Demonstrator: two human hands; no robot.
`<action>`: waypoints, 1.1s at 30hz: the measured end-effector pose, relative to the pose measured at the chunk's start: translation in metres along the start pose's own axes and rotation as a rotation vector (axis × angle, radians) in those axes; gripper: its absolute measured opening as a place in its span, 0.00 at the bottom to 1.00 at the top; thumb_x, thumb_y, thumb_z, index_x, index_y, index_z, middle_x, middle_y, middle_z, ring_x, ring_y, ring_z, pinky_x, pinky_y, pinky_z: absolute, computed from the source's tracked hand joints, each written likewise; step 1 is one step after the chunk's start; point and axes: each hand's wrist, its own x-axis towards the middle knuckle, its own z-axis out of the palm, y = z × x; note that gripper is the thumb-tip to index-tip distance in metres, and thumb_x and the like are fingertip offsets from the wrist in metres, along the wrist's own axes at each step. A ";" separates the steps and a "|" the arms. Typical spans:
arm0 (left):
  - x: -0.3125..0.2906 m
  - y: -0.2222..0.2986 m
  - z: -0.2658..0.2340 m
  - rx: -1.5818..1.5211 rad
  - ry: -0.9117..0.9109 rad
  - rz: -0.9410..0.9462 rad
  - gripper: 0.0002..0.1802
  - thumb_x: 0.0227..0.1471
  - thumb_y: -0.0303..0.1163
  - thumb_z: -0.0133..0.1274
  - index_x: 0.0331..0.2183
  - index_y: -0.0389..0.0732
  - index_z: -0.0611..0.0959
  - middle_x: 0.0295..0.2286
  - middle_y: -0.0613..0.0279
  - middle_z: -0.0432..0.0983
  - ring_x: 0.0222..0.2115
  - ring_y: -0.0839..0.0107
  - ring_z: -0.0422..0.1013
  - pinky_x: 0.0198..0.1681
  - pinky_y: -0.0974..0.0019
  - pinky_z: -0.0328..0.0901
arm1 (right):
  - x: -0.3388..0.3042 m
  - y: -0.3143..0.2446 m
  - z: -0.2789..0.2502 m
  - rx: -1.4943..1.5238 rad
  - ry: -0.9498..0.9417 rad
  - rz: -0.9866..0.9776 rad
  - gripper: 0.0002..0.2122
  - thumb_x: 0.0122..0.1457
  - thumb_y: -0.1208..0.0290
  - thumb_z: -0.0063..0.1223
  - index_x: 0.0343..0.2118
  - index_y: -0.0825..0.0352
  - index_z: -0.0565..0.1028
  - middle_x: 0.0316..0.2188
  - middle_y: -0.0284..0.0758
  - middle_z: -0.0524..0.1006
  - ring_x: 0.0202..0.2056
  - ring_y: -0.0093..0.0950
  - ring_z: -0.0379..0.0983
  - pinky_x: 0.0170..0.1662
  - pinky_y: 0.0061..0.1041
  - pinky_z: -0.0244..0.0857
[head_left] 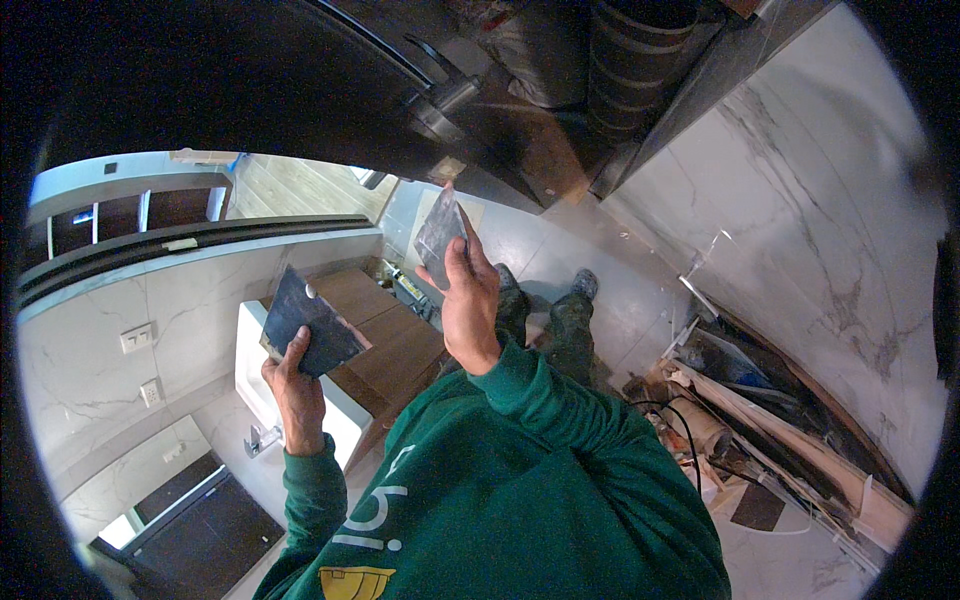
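My left hand (298,395) grips a dark, thin rectangular plate (305,325), its thumb pressed on the face. A small white dab sits near the plate's upper edge, and the far edge looks pale and smeared. In my right hand (472,315) is a smaller grey flat plate (437,238), held tilted between thumb and fingers and streaked with pale residue. The two plates are apart, both raised in front of me. Close to the tip of the smaller plate is the lower edge of a dark door (250,90) with a metal lever handle (447,98).
Left of me, a white washbasin (250,350) with a chrome tap (262,440) adjoins a brown wooden cabinet (390,330). A tube (408,285) lies beyond it. Boards and debris (780,430) lean along the marbled wall (800,200) at right. A ribbed dark bucket (640,60) stands ahead.
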 end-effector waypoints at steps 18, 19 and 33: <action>-0.001 0.003 0.002 -0.078 0.013 0.000 0.14 0.51 0.26 0.60 0.39 0.29 0.79 0.34 0.54 0.80 0.32 0.67 0.78 0.40 0.65 0.73 | -0.004 0.005 0.005 0.066 0.021 0.067 0.21 0.71 0.59 0.40 0.63 0.62 0.64 0.54 0.33 0.72 0.53 0.27 0.70 0.54 0.41 0.69; -0.001 0.002 0.003 -0.083 0.011 0.000 0.14 0.51 0.26 0.61 0.39 0.29 0.79 0.34 0.54 0.80 0.32 0.67 0.78 0.41 0.65 0.73 | -0.004 0.004 0.005 0.055 0.017 0.077 0.21 0.70 0.59 0.40 0.63 0.61 0.64 0.54 0.33 0.72 0.53 0.27 0.70 0.54 0.41 0.69; -0.005 0.011 -0.001 0.023 -0.056 0.046 0.12 0.54 0.29 0.57 0.37 0.30 0.81 0.32 0.59 0.80 0.31 0.71 0.76 0.39 0.67 0.71 | -0.039 -0.012 -0.005 -0.042 -0.016 0.092 0.24 0.71 0.58 0.38 0.63 0.66 0.62 0.58 0.37 0.68 0.58 0.31 0.65 0.59 0.42 0.64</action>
